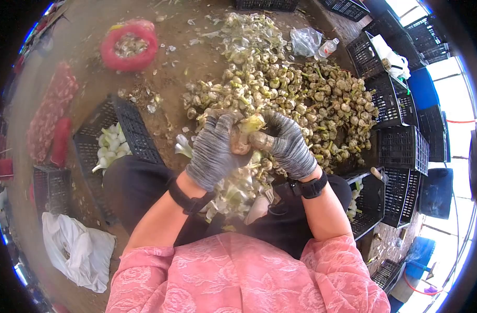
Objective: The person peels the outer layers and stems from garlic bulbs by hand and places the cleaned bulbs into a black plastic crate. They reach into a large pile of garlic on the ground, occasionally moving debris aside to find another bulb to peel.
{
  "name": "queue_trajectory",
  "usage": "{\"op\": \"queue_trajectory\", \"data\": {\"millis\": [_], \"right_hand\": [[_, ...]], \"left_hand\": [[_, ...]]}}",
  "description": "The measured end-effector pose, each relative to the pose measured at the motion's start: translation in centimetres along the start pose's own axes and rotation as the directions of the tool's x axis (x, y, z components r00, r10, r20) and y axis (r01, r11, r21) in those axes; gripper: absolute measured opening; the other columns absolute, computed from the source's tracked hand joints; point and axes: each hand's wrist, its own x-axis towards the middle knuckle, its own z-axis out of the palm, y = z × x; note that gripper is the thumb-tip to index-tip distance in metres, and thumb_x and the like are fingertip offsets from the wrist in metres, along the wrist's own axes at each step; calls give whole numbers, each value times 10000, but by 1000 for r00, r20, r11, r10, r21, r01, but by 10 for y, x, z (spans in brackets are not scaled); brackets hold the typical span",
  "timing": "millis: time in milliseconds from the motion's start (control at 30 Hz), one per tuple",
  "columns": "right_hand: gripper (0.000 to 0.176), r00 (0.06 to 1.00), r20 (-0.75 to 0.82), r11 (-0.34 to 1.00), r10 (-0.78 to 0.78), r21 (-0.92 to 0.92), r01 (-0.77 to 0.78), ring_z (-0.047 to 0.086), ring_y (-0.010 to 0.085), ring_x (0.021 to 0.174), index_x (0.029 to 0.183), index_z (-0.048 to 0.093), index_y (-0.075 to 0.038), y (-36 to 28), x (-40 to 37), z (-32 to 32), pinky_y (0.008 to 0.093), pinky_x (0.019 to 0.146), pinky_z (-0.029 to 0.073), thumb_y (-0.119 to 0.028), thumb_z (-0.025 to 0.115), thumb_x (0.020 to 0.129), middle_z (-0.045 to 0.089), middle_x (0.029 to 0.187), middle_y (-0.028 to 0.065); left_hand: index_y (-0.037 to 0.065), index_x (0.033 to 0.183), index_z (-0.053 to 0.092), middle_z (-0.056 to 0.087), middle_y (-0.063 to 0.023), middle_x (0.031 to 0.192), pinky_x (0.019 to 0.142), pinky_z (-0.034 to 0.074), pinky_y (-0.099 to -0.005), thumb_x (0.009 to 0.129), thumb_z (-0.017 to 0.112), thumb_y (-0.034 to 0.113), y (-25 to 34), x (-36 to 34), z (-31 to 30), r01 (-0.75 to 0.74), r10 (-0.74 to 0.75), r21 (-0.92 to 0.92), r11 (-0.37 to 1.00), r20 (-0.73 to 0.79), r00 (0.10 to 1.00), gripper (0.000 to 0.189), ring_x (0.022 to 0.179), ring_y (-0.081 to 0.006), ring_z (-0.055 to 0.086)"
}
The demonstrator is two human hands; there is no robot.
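My left hand point(213, 151) and my right hand point(289, 146), both in grey knit gloves with worn brownish fingers, meet in front of my lap. Between them they grip one garlic bulb point(253, 123), whose pale yellowish part shows above the fingertips. The fingers of both hands are closed around it and hide most of it. Just beyond spreads a large heap of unpeeled garlic bulbs point(280, 86). Loose garlic skins point(233, 195) lie below my hands, between my legs. A white peeled bulb point(183, 146) is beside my left hand.
A black crate point(139, 130) on the left holds white peeled garlic point(112, 143). Another black crate point(371, 201) stands by my right knee. Stacked crates point(400, 151) line the right side. A red mesh bag point(129, 65), a plastic bottle point(328, 48) and a white sack point(76, 250) lie around.
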Motion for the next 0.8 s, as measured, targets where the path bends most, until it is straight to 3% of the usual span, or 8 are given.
{"op": "queue_trajectory", "data": {"millis": [300, 433, 533, 600, 633, 667, 733, 800], "right_hand": [[368, 999, -42, 999, 28, 30, -27, 524, 80, 808, 1042, 544, 11, 4, 3, 1, 241, 745, 441, -139, 668, 731, 592, 904, 36], [310, 997, -75, 980, -21, -198, 6, 540, 79, 720, 1020, 542, 12, 8, 4, -1, 228, 642, 458, -78, 634, 737, 589, 826, 25], [295, 992, -115, 988, -49, -151, 31, 539, 80, 699, 999, 548, 15, -2, 1, 1, 230, 623, 459, -61, 631, 726, 584, 797, 19], [287, 990, -130, 995, -58, -92, 46, 539, 80, 694, 985, 553, 14, -6, 0, -2, 229, 618, 458, -53, 631, 718, 583, 787, 17], [352, 998, -60, 998, -14, -58, 11, 535, 84, 747, 1054, 527, 20, -7, -1, -10, 232, 668, 454, -35, 627, 720, 587, 851, 27], [420, 1000, 12, 999, 26, -25, -26, 530, 87, 801, 1122, 501, 26, -8, -1, -14, 234, 718, 450, -17, 623, 723, 591, 916, 36], [400, 999, 7, 999, 51, -12, -51, 534, 95, 810, 1109, 513, 20, -11, -3, -14, 242, 728, 450, 2, 611, 722, 593, 920, 32], [343, 996, 5, 993, -93, -68, 93, 533, 79, 739, 995, 573, 11, -5, -2, -16, 230, 669, 448, -19, 622, 657, 610, 830, 24]], "left_hand": [[37, 1042, 477, 483, -151, 984, 792, 441, -364, 463, 802, 196, -5, 1, -3, 68, -68, -34, 997, 1, 998, 683, 907, -307, 512], [33, 1057, 469, 482, -157, 991, 799, 437, -360, 473, 801, 187, -4, 0, -3, -21, 22, 53, 998, -23, 1000, 690, 910, -309, 510], [31, 1105, 444, 486, -137, 1027, 822, 436, -355, 509, 799, 199, 1, 1, -6, 57, -53, -99, 993, 49, 997, 714, 950, -282, 507], [23, 1159, 408, 473, -113, 1097, 841, 433, -346, 566, 783, 220, -1, -1, 2, 142, -166, -710, 690, 36, 985, 729, 985, -246, 499], [14, 1195, 378, 462, -102, 1132, 847, 430, -336, 607, 755, 196, -3, -3, -1, 252, -82, -967, -27, 253, 964, 722, 1016, -224, 485], [14, 1195, 378, 462, -102, 1132, 847, 430, -336, 607, 755, 196, -4, -4, -6, 252, -81, -967, -25, 253, 964, 722, 1016, -224, 485], [14, 1210, 372, 473, -125, 1136, 849, 432, -338, 657, 697, 156, -7, -5, -14, 587, -317, -790, 175, 519, 794, 656, 1027, -221, 489], [-11, 1189, 422, 526, -124, 1085, 784, 426, -267, 753, 525, 270, 14, 7, -27, 641, -182, -763, 83, 621, 762, 529, 898, -163, 516]]}}
